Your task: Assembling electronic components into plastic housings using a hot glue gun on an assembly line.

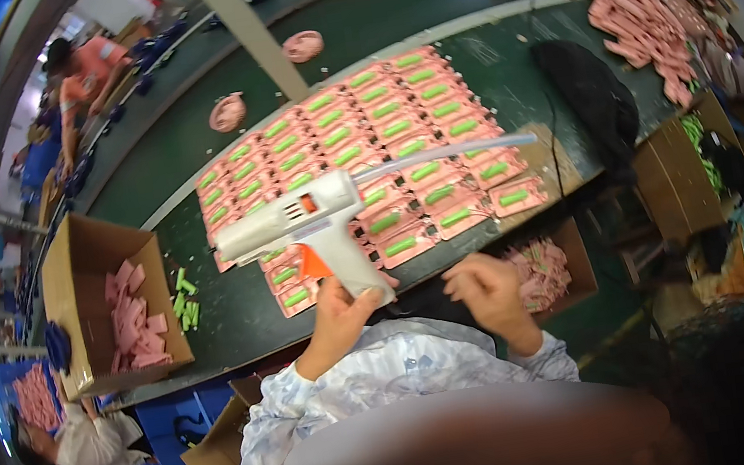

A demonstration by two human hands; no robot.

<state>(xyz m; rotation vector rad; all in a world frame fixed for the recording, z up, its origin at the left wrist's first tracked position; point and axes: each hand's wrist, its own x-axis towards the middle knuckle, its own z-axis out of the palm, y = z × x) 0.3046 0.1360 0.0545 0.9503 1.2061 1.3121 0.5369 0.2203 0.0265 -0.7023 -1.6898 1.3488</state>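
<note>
My left hand (339, 321) is closed round the handle of a white hot glue gun (339, 237) with an orange trigger. Its nozzle end points left, and a long translucent glue stick (465, 149) juts out of its back to the right. Beneath the gun, rows of flat pink plastic parts (413, 252), each bearing a green cylinder (401, 247) and thin wires, cover the dark table (242, 322). To the right of the gun, my right hand (488, 297) hangs at the table's near edge with curled fingers; anything inside them is hidden.
At left stands a cardboard box (73, 303) of pink pieces, beside loose green cylinders (182, 312). A box of wired parts (544, 275) sits below the near edge. Black cloth (585, 93) and a pink pile (644, 32) lie right. A post (249, 36) rises behind; other people work at left.
</note>
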